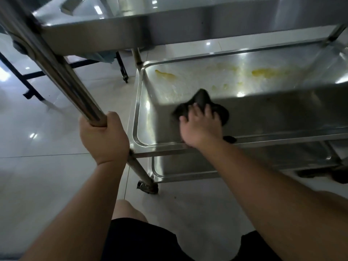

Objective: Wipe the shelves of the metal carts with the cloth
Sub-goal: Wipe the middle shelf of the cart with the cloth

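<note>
A person is bending down beside a shiny silver metal cart (188, 27) with tray-shaped shelves. The left hand (104, 137) is holding the cart's round shiny metal pole (62, 76), with the fingers curled tight around it. I think that is keeping the cart from rolling away.

The right hand (200, 125) is pressing down on a dark crumpled cloth (201, 98). Its fingers are spreading out over the cloth, not pinching it. The cloth is lying inside the middle metal shelf (188, 80), near the front left corner, flat on the shelf floor.

So the wiping of this middle shelf is going on, but it looks only partly done. Yellow smears (263, 72) are sitting farther back on the shelf, well apart from the cloth, and another yellow streak (165, 74) is waiting near the back left corner.

Next, I think the hand is going to need to push the cloth away, toward the back, and rub hard over those yellow spots. The bottom shelf (180, 168) below is waiting too. I cannot tell if the top one is clean.
</note>
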The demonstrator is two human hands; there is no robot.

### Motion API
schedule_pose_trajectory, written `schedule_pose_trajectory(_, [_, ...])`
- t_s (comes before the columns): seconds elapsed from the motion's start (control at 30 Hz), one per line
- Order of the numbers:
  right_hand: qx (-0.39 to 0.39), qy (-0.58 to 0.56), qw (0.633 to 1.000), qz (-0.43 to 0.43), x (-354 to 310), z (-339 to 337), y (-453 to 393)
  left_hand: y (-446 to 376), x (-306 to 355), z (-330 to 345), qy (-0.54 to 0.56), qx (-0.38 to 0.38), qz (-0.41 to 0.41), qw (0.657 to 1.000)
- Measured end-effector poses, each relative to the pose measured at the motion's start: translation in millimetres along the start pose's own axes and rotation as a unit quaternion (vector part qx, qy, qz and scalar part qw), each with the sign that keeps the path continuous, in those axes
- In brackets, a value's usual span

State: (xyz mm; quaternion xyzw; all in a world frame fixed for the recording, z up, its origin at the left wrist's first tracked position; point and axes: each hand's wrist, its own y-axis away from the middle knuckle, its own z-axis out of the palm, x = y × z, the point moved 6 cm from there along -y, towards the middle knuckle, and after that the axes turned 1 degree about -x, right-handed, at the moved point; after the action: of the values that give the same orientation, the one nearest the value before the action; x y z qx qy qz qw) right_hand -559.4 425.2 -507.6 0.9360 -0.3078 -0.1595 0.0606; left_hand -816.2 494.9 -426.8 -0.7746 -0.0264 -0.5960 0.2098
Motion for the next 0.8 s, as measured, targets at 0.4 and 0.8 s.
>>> schedule_pose_trajectory(0.4, [-0.016, 0.059, 0.977, -0.205, -50, 4, -18, -4, -3, 0, -0.014, -0.027, 0.009, 1.0])
schedule_pose_trajectory(0.8, [0.052, -0.034, 0.968, 0.243, 149, -58, -91, -2, -2, 2, 0.015, -0.016, 0.009, 1.0])
